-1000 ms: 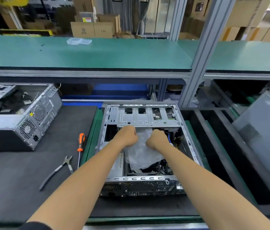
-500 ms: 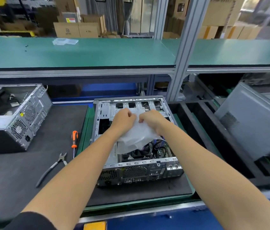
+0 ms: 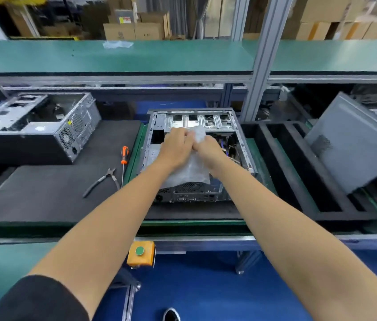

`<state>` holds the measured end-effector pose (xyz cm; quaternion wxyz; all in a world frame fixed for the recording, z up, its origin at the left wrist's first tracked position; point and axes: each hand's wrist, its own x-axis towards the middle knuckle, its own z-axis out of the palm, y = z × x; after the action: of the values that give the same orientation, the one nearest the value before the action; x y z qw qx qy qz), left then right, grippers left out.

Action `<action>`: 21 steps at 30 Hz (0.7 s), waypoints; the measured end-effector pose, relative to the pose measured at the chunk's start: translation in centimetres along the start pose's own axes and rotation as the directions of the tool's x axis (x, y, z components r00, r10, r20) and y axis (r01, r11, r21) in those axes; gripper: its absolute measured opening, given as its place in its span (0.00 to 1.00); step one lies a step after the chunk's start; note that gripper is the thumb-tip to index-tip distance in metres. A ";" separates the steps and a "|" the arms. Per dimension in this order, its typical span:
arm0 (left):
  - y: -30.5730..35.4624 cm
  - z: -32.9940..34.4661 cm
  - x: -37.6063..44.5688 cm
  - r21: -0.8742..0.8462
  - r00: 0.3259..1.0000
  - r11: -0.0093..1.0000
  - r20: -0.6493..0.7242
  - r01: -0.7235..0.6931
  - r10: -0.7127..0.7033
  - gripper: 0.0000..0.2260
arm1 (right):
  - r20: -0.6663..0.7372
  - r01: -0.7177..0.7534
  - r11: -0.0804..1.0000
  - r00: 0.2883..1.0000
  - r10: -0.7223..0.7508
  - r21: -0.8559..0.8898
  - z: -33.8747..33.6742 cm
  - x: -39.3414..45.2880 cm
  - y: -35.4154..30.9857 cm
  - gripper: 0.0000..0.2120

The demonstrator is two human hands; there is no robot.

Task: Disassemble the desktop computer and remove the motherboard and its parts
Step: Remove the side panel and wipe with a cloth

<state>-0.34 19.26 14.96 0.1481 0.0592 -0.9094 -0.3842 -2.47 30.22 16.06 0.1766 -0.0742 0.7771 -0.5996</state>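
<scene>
1. Warehouse floor, stacked cardboard boxes [image 3: 134, 30] at the back, a long green shelf [image 3: 113, 56] running across above the line, and below it the worktop [image 3: 44, 193] with its black mat.

2. Our landmark is the open computer case [image 3: 194, 158], lying on its side in the middle of the mat, lid off, rear ports facing the person. The motherboard should be down in its floor, though I can't see it from here; the hands and the bag cover most of the inside.

3. Both hands are up over the case, close together. The left hand [image 3: 174, 147] and the right hand [image 3: 208, 150] each have fingers curled and clamped onto a crumpled translucent plastic bag [image 3: 188, 172], which hangs from their grip down over the rear half of the case.

4. Left of the case: an orange-handled screwdriver [image 3: 124, 158] just beside it, pliers [image 3: 104, 181] a little further out, and a second gutted case [image 3: 37, 128] well off to the left. To the right of the case sits a black slotted foam tray [image 3: 298, 170] with a grey side panel [image 3: 354, 142] leaning in it.

5. What could go wrong, as I judge it:
   - the bag might snag on a sharp chassis edge or on the cables inside and tear, or tug a connector loose;
   - while it drapes there, it hides the interior, so reaching in blind could knock a component;
   - plastic film rubbing near bare electronics could carry static onto the board.
</scene>
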 end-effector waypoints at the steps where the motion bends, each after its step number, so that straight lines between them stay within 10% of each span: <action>1: -0.1 -0.1 -1.1 -0.006 1.000 1.000 -0.015 0.000 0.000 0.19 | 0.009 -0.002 1.000 1.000 0.002 0.002 0.4 -1.0 0.2 0.13; 6: -0.8 -1.2 -5.2 -0.001 0.998 1.000 -0.067 -0.010 0.010 0.21 | 0.021 -0.058 0.998 0.998 0.058 0.018 3.1 -4.5 1.6 0.30; 11: -2.7 -3.2 -8.4 0.218 0.999 0.976 -0.001 -0.031 0.032 0.21 | 0.081 -0.109 0.954 0.993 0.090 0.278 6.2 -7.7 3.1 0.09; 21: -7.9 -5.2 -18.2 0.320 0.992 0.940 -0.072 0.117 -0.099 0.16 | 0.257 -0.254 0.895 0.952 0.165 0.368 12.8 -14.1 7.2 0.06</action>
<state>18.56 14.25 8.63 0.1398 0.1429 -0.9510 -0.2359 15.98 25.22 8.97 0.3365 -0.0179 0.6186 -0.7098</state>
